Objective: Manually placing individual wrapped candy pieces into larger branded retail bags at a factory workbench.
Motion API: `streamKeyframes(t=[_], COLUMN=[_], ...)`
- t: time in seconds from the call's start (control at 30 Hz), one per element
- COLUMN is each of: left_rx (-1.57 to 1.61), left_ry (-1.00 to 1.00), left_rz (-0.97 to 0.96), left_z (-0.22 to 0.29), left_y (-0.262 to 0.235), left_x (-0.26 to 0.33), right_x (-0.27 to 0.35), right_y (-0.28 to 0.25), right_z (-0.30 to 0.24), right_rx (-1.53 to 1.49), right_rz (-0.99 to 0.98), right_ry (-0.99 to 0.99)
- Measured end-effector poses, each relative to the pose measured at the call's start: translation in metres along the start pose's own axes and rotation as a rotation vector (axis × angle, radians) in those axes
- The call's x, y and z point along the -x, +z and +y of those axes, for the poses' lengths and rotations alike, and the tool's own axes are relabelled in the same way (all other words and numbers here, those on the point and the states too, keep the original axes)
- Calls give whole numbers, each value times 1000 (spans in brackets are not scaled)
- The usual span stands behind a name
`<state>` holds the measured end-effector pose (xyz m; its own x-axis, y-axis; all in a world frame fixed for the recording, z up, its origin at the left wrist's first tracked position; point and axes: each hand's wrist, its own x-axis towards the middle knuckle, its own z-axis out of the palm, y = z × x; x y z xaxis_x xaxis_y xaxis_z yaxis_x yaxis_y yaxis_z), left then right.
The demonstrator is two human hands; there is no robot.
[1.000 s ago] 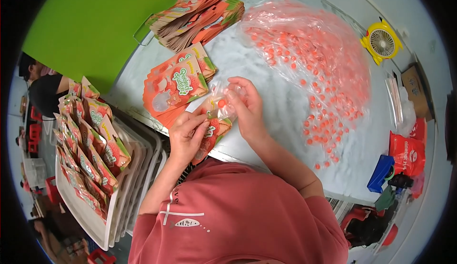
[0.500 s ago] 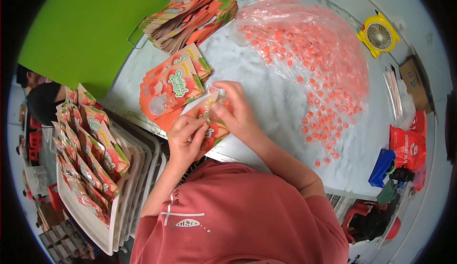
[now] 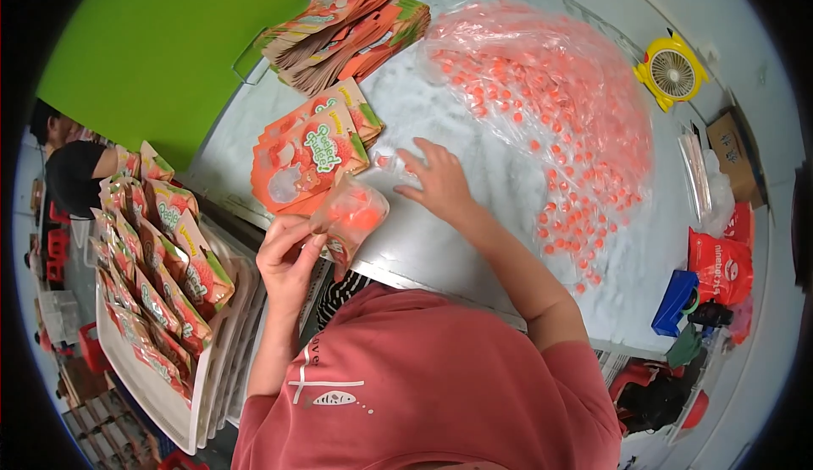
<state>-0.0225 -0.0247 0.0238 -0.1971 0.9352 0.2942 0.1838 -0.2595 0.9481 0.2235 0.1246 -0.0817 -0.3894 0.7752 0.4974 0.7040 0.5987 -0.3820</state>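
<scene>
Two hands: the left hand (image 3: 288,254) pinches a filled pouch (image 3: 354,214), its contents blurred; the right hand (image 3: 436,182) lies spread over small packets (image 3: 385,162).

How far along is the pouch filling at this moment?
Done: filled pouches stand in rows in the white tray at the person's left. In hand: the left hand holds an open pouch with orange pieces inside, while the right hand touches small packets on the table. Left: a stack of flat pouches, another pile, and a large heap of candy packets.

Filled pouch (image 3: 354,216) in left hand (image 3: 288,258)
</scene>
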Motion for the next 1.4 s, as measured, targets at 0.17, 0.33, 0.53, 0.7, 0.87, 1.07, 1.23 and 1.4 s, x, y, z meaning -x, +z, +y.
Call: streamKeyframes(t=[0.17, 0.33, 0.53, 0.7, 0.87, 1.07, 1.23, 1.4], left_rx=[-13, -50, -116, -209, -146, -219, -120, -48], left_ry=[45, 56, 52, 120, 110, 206, 321, 353], left_rz=[0, 21, 56, -1, 27, 54, 117, 58], left_z=[3, 0, -2, 1, -4, 1, -23, -10], left_y=[-3, -1, 5, 23, 35, 17, 37, 48], left_x=[-1, -1, 4, 2, -3, 3, 11, 37], right_x=[-18, -14, -35, -44, -54, -60, -42, -14], right_y=[30, 38, -94, -119, -123, -121, -142, -123], right_z=[-1, 1, -82, -106, -103, -123, -163, -117], right_rx=[168, -128, -852, -356, -541, -410, -525, -440], right_rz=[-115, -135, -176, -386, -349, -285, -538, -689], right_ry=[-276, -71, 295, -159, -122, -165, -29, -58])
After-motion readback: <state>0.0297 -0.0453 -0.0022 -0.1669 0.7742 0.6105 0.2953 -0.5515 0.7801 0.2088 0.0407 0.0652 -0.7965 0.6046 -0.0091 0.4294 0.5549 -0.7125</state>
